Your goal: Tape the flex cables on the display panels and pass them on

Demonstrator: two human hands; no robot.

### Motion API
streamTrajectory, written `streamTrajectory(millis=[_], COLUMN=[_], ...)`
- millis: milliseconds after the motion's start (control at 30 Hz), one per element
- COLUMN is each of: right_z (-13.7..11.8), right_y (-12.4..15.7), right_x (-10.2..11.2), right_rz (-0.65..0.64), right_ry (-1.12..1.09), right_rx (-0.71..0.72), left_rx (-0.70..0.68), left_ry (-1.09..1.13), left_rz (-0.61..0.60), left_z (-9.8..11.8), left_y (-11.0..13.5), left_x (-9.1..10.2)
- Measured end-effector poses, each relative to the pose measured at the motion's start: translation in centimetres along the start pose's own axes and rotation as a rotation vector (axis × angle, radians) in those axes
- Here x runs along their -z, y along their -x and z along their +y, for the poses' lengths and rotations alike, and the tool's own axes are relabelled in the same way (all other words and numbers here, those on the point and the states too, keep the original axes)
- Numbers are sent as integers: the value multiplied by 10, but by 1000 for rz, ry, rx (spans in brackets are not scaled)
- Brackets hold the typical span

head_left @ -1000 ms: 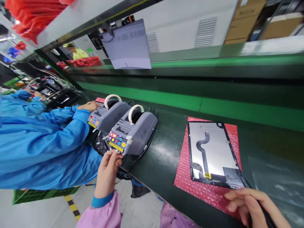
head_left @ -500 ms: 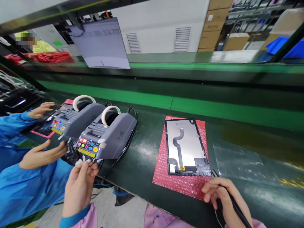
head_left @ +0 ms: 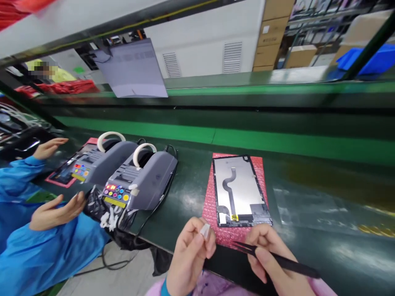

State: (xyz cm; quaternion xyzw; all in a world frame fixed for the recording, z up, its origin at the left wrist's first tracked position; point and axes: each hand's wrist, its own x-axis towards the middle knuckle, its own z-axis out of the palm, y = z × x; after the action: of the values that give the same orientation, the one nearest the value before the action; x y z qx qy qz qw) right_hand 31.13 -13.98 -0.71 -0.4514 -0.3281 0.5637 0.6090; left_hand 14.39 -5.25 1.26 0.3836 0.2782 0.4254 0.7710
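Note:
Pinched between thumb and fingers of my left hand (head_left: 191, 254) is a small whitish piece of tape (head_left: 205, 231), held in front of the bench edge. My right hand (head_left: 273, 257) grips black tweezers (head_left: 286, 265), whose tips point left toward my left hand without touching it. Just beyond both hands lies a tablet display panel (head_left: 247, 185), its silvery back facing up, with a grey flex cable (head_left: 230, 193) and a yellow patch (head_left: 235, 217) near its lower edge. Under the panel is a red bubble-wrap sheet (head_left: 210, 205).
Two grey tape dispensers (head_left: 151, 181) with white tape rolls stand at left. Beside them a black bag (head_left: 95, 201) has white scraps on it. A co-worker's blue sleeves (head_left: 61, 246) and hands reach in from the left. A clear plastic sheet (head_left: 308, 209) lies right.
My left hand has moved right, from the front of the nearer tape dispenser to before the panel, with the tape. The tweezers have swung to point left. The view has shifted slightly.

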Motion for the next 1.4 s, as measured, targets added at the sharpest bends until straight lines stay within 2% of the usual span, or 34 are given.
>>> streamTrajectory(millis=[100,233,400,533,667,733,800,900,1000,1167,1300,1400], right_z=[-6,-7,-5,-3,6,11,13,14,14,10,-4,-16], right_y=[-6,-8,-7,-9,-5,-1,5,12,16,7,-2,-1], right_x=[-9,-15,-9,-4,-7,-10,-13,-15,-16,-12,8,29], right_rz=[-6,58,10,13,62,142,228,320,362,303,337,356], right_ry=[-146,-247,-235,-210,-230,-219,-211,-227,-259,-397,-456,-290], right_rx=[-32,-54,-25,8,119,193,234,243,207,66,-36,54], left_rx=[-71,-136,-147,-203,-421,-537,-588,-577,-517,-434,-442,-488], left_ry=[27,-101,-247,-401,-685,-765,-783,-749,-684,-647,-630,-676], left_rz=[-109,-179,-195,-212,-286,-348,-419,-493,-508,-548,-419,-366], left_z=[-11,-20,-25,-21,-14,-12,-13,-18,-25,-37,-41,-30], left_y=[-4,-4,-2,-2,-4,-6,-8,-11,-11,-11,-13,-17], left_x=[-12,-15,-11,-15,-15,-12,-9,-5,-3,2,7,4])
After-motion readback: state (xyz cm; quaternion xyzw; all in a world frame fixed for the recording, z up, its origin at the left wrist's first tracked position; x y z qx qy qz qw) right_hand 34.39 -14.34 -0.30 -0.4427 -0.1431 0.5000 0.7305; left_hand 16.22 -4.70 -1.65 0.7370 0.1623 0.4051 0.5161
